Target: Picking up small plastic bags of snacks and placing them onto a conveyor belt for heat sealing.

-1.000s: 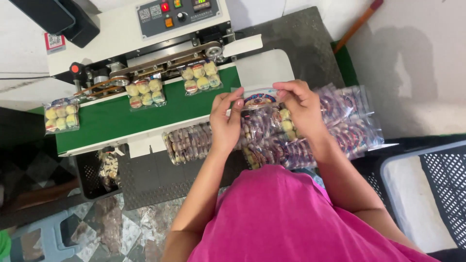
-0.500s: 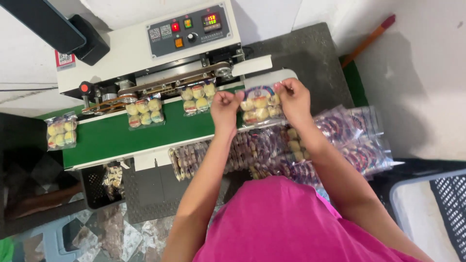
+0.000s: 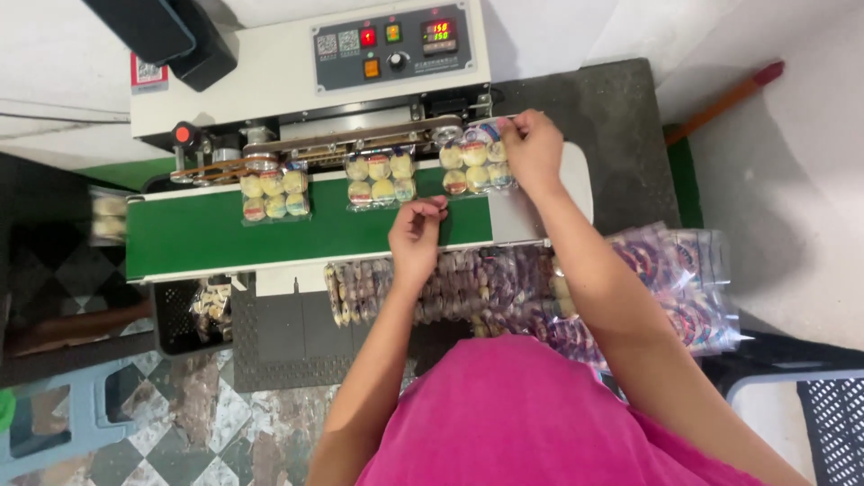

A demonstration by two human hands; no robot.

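Looking from near to far, I logged these lines:

Nearest stock: a heap of filled clear packets (image 3: pixel 540 288) lay on the tabletop (image 3: pixel 621 108) just under my forearms, spreading off to the right.

Left hand: my left hand (image 3: pixel 416 236) hovered over the near edge of the green belt (image 3: pixel 207 234), fingers (image 3: pixel 432 209) curled loosely with nothing between them that I could make out.

Right hand: my right hand (image 3: pixel 535 151) was the farther one, and its fingers were pinched shut on the top right corner of the packet of pale round cakes (image 3: pixel 475 166).

Packet position: it sat at the right end of the belt, its open top edge pointing away from me into the sealer's slot, just left of the gripping fingers.

Long axis: I judged it ran across the belt, from me toward the sealing machine (image 3: pixel 306 81).

Nearer hand: the right was already on it; the left was well short, nearer me and to its left.

Farther along: two sealed packets (image 3: pixel 380 178) (image 3: pixel 273 194) rode the belt to the left.
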